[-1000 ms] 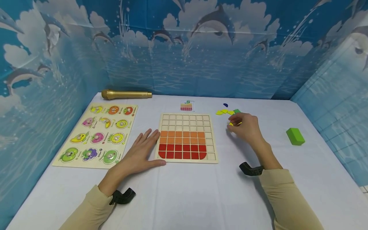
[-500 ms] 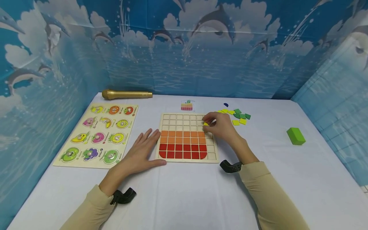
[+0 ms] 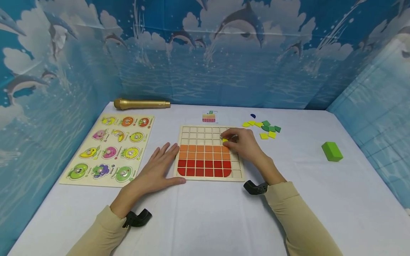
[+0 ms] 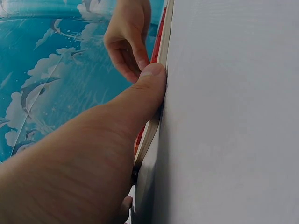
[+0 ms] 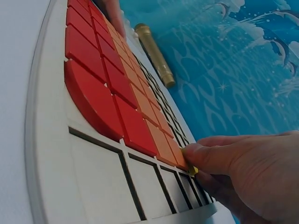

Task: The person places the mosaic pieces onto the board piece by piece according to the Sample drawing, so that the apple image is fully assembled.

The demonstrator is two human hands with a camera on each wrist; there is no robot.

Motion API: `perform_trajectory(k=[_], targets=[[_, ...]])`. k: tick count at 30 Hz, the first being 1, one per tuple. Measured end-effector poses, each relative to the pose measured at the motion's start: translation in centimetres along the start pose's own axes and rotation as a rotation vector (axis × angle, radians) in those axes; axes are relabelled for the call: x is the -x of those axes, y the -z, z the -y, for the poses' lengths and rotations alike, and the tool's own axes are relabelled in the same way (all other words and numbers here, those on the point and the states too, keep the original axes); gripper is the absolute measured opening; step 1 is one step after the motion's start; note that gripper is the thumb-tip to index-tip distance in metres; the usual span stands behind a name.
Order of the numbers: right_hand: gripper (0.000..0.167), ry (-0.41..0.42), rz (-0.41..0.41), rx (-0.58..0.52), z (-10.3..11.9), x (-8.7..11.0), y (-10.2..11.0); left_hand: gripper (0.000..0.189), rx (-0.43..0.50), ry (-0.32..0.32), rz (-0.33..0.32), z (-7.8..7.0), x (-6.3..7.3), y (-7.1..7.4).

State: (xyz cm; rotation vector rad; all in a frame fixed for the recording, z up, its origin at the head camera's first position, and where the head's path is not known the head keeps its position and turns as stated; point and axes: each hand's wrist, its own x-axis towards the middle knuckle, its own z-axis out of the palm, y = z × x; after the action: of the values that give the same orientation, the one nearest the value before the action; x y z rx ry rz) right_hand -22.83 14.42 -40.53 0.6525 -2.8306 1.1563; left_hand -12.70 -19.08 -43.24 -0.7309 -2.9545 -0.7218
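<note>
A wooden grid board [image 3: 239, 174] lies mid-table, its lower rows filled with red tiles [image 3: 204, 168] and orange tiles [image 3: 204, 152]. My right hand [image 3: 244, 144] pinches a yellow tile [image 3: 225, 141] between thumb and fingers, over the cells just above the orange rows at the board's right. In the right wrist view that yellow tile [image 5: 193, 170] shows at the fingertips, beside the last orange tile. My left hand [image 3: 157, 172] lies with straight, spread fingers against the board's left edge; its thumb [image 4: 152, 79] touches the near edge.
Loose yellow tiles [image 3: 264, 136], green tiles [image 3: 271, 128] and a dark blue piece [image 3: 253, 116] lie right of the board. A small picture card [image 3: 209, 116] sits behind it. Left stands a fruit puzzle board [image 3: 105, 169], with a gold microphone [image 3: 142, 104] behind. A green block [image 3: 332, 152] is far right.
My right hand has brought a yellow tile from the loose pile leftward onto the board, then shifted slightly further left. My left hand has stayed at the board's edge.
</note>
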Motion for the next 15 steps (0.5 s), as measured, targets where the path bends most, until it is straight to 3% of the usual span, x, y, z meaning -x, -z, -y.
perform_trajectory(k=[15], targets=[[0.025, 0.016, -0.023, 0.032, 0.43, 0.15, -0.26, 0.112, 0.004, 0.000, -0.003, -0.18, 0.00, 0.20]])
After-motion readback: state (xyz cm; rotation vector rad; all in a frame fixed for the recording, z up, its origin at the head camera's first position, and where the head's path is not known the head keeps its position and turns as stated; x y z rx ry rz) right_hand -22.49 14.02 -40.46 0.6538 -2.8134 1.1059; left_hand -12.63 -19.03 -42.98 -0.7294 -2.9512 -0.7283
